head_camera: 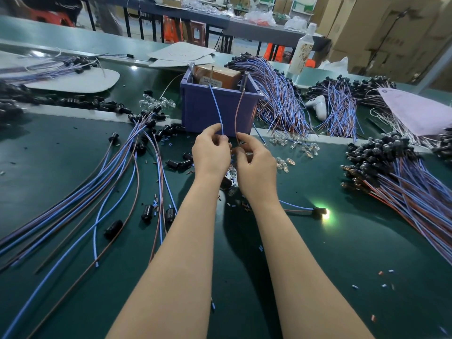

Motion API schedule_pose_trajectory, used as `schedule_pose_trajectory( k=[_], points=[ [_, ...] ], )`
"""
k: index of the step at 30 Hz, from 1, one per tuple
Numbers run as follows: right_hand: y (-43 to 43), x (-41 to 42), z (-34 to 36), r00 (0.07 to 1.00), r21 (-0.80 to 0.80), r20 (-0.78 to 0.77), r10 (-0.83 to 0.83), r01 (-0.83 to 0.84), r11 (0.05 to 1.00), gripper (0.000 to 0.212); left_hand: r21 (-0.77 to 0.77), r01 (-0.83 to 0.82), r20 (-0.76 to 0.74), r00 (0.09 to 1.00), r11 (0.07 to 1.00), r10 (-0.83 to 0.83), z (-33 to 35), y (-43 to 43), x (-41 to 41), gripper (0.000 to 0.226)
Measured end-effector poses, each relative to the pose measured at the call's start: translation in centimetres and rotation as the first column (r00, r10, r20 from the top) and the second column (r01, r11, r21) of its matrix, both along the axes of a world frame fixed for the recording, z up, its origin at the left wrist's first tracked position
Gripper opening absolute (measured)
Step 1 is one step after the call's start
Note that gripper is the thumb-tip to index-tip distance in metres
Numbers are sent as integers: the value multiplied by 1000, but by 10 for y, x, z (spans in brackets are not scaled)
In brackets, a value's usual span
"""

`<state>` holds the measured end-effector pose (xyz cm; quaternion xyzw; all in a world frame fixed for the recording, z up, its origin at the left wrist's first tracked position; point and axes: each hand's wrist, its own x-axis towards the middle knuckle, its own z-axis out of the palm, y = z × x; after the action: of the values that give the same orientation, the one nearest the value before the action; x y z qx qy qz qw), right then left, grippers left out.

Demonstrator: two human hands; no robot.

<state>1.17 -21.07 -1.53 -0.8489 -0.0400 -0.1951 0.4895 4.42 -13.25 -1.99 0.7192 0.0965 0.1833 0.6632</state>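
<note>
Blue wire [216,106], brown wire [236,113]: bottoms unseen

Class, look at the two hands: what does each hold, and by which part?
The left hand pinches a thin blue insulated wire by its lower part; the right hand pinches a thin brown insulated wire by its lower part.

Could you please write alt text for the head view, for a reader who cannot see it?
Two bare hands meet above a green table: the left hand pinches a blue wire, the right hand a brown wire, both rising before a purple bin. Around them lie wire bundles.
</note>
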Motion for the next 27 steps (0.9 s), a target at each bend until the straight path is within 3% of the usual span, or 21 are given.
schedule_pose_trajectory(
  k=[16,22,27],
  points=[
    [-1,0,-1,999,-17,-8,31,-31,999,34,21,26,1,1000,999,-26,3,-1,-1,26],
    [-6,-7,13,995,35,13,100,-101,994,17,70,103,137,984,992,-112,27,0,-12,16],
    [-41,-8,40,994,-287,104,16,15,958,18,201,125,379,905,972,-195,78,-25,-28,10]
  ],
)
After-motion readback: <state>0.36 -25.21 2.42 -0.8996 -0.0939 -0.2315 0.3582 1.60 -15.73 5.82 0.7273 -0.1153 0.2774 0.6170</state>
